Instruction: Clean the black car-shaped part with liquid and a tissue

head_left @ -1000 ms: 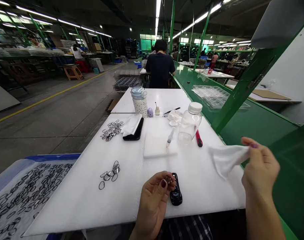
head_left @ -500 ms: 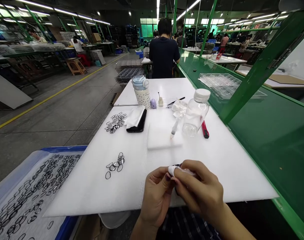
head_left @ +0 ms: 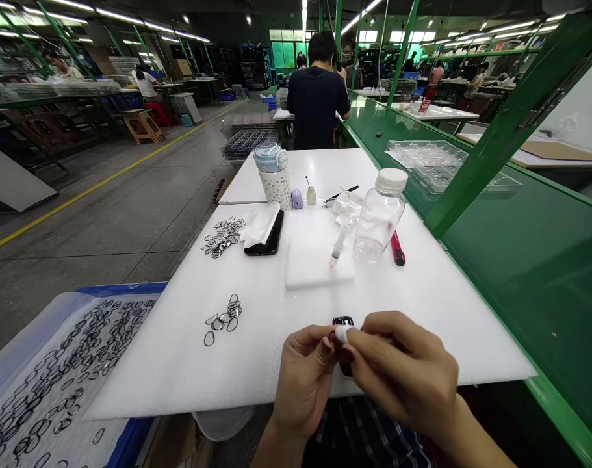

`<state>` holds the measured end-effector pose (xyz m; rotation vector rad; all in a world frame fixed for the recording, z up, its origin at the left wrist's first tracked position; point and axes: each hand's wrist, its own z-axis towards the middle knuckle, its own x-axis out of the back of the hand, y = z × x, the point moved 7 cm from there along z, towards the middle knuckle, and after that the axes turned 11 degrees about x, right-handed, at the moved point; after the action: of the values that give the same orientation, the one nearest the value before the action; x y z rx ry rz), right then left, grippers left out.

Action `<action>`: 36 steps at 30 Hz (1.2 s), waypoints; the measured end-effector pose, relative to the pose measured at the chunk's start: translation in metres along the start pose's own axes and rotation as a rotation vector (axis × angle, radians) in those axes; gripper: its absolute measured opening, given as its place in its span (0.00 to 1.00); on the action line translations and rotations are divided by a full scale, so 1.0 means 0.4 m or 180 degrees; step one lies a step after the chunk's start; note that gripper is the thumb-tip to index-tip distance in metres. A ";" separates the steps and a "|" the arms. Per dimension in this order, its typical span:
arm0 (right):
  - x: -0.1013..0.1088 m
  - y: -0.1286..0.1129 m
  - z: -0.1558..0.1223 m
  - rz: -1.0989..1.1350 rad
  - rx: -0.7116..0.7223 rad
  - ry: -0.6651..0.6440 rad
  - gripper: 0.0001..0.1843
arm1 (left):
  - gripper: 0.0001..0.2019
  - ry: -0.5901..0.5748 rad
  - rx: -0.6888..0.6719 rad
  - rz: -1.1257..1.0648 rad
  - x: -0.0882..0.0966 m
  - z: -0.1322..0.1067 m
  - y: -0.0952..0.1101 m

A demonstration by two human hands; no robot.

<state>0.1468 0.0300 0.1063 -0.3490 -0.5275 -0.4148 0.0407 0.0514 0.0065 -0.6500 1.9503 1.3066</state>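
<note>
My left hand [head_left: 305, 377] is closed in a pinch on a small dark ring [head_left: 332, 338], partly hidden by the fingertips. My right hand [head_left: 403, 370] meets it fingertip to fingertip, with thumb and index finger bent together. A small white piece [head_left: 342, 333] sits at the right index fingertip, against the ring; whether it is a finger cover or folded cloth I cannot tell. Behind the fingers lies a glossy black part [head_left: 343, 320] on the white table [head_left: 266, 370], mostly covered by my hands. Loose black rings [head_left: 225, 315] lie to the left.
A foam block [head_left: 315, 266] bears a syringe [head_left: 336, 250]. Around it are a clear jar [head_left: 381, 218], red cutter [head_left: 398, 250], black phone [head_left: 271, 240] under tissue, tumbler [head_left: 275, 182] and more rings [head_left: 222, 235]. A ring-filled tray [head_left: 140, 416] stands lower left. A person [head_left: 319, 97] sits ahead.
My right hand has shifted slightly right and turned, so the white piece shows less length. More of the black part and the small ring now shows between the hands.
</note>
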 end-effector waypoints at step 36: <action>-0.121 0.071 -0.131 0.3118 -0.3064 0.0409 0.16 | 0.05 -0.0148 -0.0520 0.0485 -0.001 -0.012 0.015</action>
<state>0.1434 0.0464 0.0311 -1.4181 0.0509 0.3047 0.0353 0.0490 0.0113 -0.5517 1.8997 1.5736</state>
